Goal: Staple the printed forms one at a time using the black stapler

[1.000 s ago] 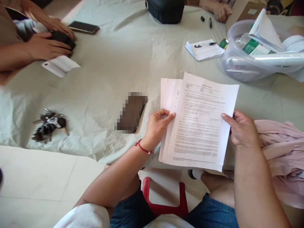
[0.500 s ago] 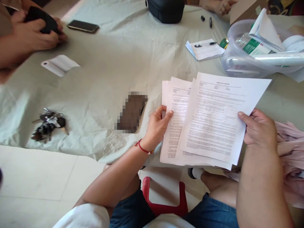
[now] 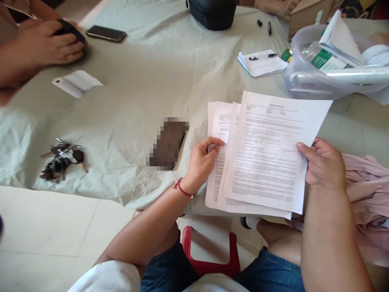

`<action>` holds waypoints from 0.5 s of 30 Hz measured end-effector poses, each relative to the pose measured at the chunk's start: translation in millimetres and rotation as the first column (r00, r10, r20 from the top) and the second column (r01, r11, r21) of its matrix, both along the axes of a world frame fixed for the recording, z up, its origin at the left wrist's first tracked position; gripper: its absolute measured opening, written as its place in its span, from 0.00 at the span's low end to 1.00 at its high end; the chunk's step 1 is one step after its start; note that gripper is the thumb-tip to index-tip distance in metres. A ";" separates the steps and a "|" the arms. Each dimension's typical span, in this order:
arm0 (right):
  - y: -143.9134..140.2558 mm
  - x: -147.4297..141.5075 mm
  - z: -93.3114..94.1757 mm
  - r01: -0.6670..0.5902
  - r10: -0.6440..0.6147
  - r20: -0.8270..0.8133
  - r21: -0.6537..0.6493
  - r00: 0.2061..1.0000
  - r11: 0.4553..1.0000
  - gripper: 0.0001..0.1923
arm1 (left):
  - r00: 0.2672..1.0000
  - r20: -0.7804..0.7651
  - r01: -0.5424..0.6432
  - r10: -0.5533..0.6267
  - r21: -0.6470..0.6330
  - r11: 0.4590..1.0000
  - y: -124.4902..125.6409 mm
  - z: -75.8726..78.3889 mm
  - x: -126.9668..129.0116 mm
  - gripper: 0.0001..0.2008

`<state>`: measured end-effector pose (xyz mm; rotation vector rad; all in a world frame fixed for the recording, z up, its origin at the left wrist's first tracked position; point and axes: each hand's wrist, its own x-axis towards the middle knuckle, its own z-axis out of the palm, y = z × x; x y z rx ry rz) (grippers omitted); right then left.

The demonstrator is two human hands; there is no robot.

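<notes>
Gripping fanned papers (image 3: pixel 264 154) by side edges: left hand (image 3: pixel 200 162), right hand (image 3: pixel 323 164).

The printed sheets (image 3: pixel 267 154) and the green bottle label (image 3: pixel 322 61) carry text too small to read.

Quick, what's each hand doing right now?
Left hand: closed on the lower sheets.
Right hand: closed on the top sheet.

Informal home or small-office setting: cloth-covered table (image 3: pixel 146 81) sitting over tiled floor (image 3: pixel 45 227), bearing keys (image 3: pixel 60 159), phone (image 3: pixel 105 33), printed forms (image 3: pixel 267 154).
</notes>
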<state>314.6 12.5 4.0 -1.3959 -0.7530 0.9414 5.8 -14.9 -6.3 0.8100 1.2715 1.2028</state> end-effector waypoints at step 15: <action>0.5 -5.6 -11.1 -0.045 0.043 0.060 0.020 0.997 0.999 0.27 | 0.996 0.087 0.025 -0.029 0.045 0.999 -1.4 -2.9 4.2 0.12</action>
